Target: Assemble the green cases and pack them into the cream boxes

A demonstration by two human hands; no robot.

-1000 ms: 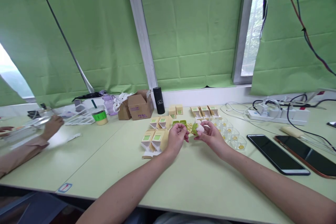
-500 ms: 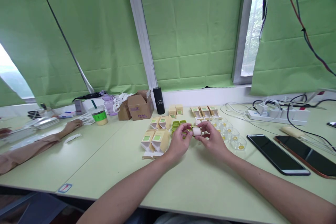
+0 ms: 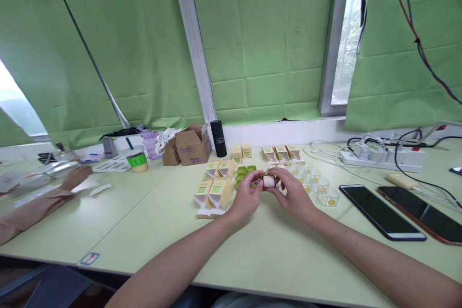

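Observation:
Between my two hands is a small green-rimmed case (image 3: 269, 181) with a pale, soft-looking block inside, its open side turned toward me. My left hand (image 3: 248, 191) grips its left side with closed fingers. On the opposite side, my right hand (image 3: 291, 193) pinches it between thumb and fingers. Several small green cases (image 3: 242, 172) stand behind my left hand, partly hidden. To the right of my right hand are clear plastic covers (image 3: 327, 196) with yellow spots in them. Open cream cartons (image 3: 221, 194) with green labels lie left of my left hand.
More cartons (image 3: 282, 155) stand at the back, near a black cylinder (image 3: 218, 138) and a brown cardboard box (image 3: 194, 147). Two phones (image 3: 380, 211) and a power strip (image 3: 382, 160) lie at right. A drink cup (image 3: 137, 160) and another person's arm (image 3: 46, 207) are at left.
The case has tilted slightly and shifted a little left, showing more of its green rim around the block. My right fingers have moved along it. The other person's hand has drawn back left.

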